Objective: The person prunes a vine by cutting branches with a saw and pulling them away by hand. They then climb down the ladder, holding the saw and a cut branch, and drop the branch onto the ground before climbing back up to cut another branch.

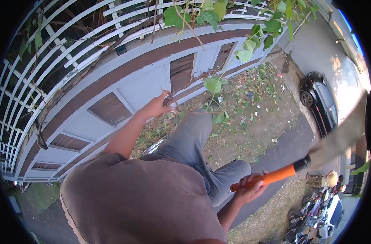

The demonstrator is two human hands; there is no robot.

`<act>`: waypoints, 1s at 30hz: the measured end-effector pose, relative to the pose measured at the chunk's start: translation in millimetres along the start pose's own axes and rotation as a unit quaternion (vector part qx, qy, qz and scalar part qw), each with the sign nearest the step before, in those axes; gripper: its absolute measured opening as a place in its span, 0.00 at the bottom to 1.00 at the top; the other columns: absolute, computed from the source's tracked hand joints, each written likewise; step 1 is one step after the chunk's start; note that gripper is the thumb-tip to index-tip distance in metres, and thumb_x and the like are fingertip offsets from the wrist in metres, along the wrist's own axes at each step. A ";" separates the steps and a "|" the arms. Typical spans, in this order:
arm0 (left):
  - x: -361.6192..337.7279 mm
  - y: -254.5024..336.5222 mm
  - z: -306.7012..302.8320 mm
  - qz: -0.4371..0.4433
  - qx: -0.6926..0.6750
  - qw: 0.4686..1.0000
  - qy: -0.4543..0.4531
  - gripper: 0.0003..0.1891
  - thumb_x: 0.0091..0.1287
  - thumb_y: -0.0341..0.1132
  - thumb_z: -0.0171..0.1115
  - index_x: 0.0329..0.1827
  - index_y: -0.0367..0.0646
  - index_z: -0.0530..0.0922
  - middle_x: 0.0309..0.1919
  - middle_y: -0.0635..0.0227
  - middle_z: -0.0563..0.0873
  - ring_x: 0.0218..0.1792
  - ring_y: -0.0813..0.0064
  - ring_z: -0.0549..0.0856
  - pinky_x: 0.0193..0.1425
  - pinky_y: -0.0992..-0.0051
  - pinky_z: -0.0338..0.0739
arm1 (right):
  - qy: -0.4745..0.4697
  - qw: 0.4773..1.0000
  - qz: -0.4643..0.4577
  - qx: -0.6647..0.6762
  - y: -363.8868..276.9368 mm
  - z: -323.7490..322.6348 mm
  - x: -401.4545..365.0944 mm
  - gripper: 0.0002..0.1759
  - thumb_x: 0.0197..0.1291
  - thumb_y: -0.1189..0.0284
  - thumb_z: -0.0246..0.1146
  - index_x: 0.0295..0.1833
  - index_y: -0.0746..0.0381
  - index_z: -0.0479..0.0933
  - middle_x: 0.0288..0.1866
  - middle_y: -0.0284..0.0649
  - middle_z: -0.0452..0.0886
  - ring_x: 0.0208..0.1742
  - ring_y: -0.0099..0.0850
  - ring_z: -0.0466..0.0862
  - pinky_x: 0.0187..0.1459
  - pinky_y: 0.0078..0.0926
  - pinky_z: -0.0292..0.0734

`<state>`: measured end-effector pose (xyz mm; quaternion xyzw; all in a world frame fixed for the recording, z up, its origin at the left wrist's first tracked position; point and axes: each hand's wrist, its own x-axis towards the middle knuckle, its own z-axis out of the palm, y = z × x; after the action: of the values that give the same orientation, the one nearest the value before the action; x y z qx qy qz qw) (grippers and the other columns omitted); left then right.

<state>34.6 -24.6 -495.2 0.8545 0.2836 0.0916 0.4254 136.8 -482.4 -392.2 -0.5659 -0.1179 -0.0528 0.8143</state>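
My left hand (157,105) is closed round a brown woody stem (167,99) in front of the white and brown wall. In my right hand (250,189) is the orange handle (279,173) of a long, wide blade (340,136), which points up and to the right, away from the wall. The blade looks blurred. A thin vine with green leaves (213,84) hangs between my hands, over my knee, and touches neither hand as far as I can see.
White slatted fence (88,51) tops the wall (145,83), with leafy vines (273,25) hanging at the upper right. Leaves litter the ground (250,122) far below. A dark car (320,101), motorcycles (311,211) and a person (329,179) are at the right.
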 end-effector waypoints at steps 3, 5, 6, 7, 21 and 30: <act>13.6 -43.5 5.6 -0.137 -0.160 0.967 -0.140 0.17 0.71 0.37 0.75 0.55 0.37 0.80 0.36 0.56 0.91 0.27 0.73 0.87 0.32 0.65 0.80 | 0.017 0.994 -0.069 0.079 -14.9 -11.0 20.7 0.19 0.76 0.57 0.64 0.54 0.61 0.69 0.34 0.38 0.68 0.27 0.25 0.70 0.26 0.21 0.69; 8.3 -75.9 12.8 -0.202 -0.155 0.962 -0.096 0.18 0.70 0.40 0.75 0.51 0.36 0.81 0.36 0.56 0.91 0.29 0.69 0.88 0.35 0.63 0.82 | 0.039 0.992 -0.075 0.097 -22.2 -10.9 28.4 0.17 0.77 0.59 0.62 0.42 0.56 0.65 0.31 0.36 0.66 0.25 0.24 0.68 0.27 0.22 0.68; 8.1 -83.9 14.7 -0.246 -0.144 0.957 -0.058 0.19 0.69 0.42 0.76 0.48 0.35 0.81 0.35 0.56 0.91 0.31 0.66 0.89 0.37 0.62 0.83 | 0.016 0.988 -0.078 0.130 -21.4 -18.5 29.6 0.16 0.79 0.59 0.60 0.40 0.55 0.64 0.29 0.34 0.65 0.24 0.23 0.67 0.27 0.21 0.67; 3.4 -84.2 12.5 -0.245 -0.145 0.957 -0.053 0.19 0.69 0.42 0.76 0.48 0.35 0.81 0.35 0.56 0.91 0.31 0.66 0.89 0.37 0.62 0.83 | -0.006 0.982 -0.087 0.167 -18.5 -25.3 30.8 0.17 0.81 0.59 0.57 0.38 0.54 0.64 0.28 0.33 0.64 0.23 0.22 0.65 0.26 0.20 0.66; -130.0 -153.6 -50.7 -0.184 0.158 0.957 0.160 0.29 0.71 0.57 0.69 0.62 0.43 0.79 0.38 0.50 0.91 0.44 0.44 0.91 0.50 0.49 0.84 | 0.068 0.938 0.326 0.093 19.1 -46.2 21.5 0.19 0.82 0.53 0.59 0.43 0.57 0.71 0.23 0.29 0.65 0.16 0.16 0.62 0.14 0.17 0.61; -159.6 -100.0 -65.6 -0.075 0.215 0.966 0.124 0.33 0.61 0.62 0.76 0.57 0.44 0.83 0.37 0.49 0.91 0.43 0.45 0.91 0.49 0.50 0.84 | -0.183 0.888 0.394 -0.153 54.1 3.6 5.3 0.25 0.85 0.47 0.48 0.62 0.57 0.73 0.24 0.28 0.62 0.18 0.16 0.61 0.18 0.17 0.55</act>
<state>-163.4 -22.4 -518.9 0.8840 0.4109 0.1018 0.1986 153.4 -459.7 -438.8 -0.6828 -0.0223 0.3594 0.6357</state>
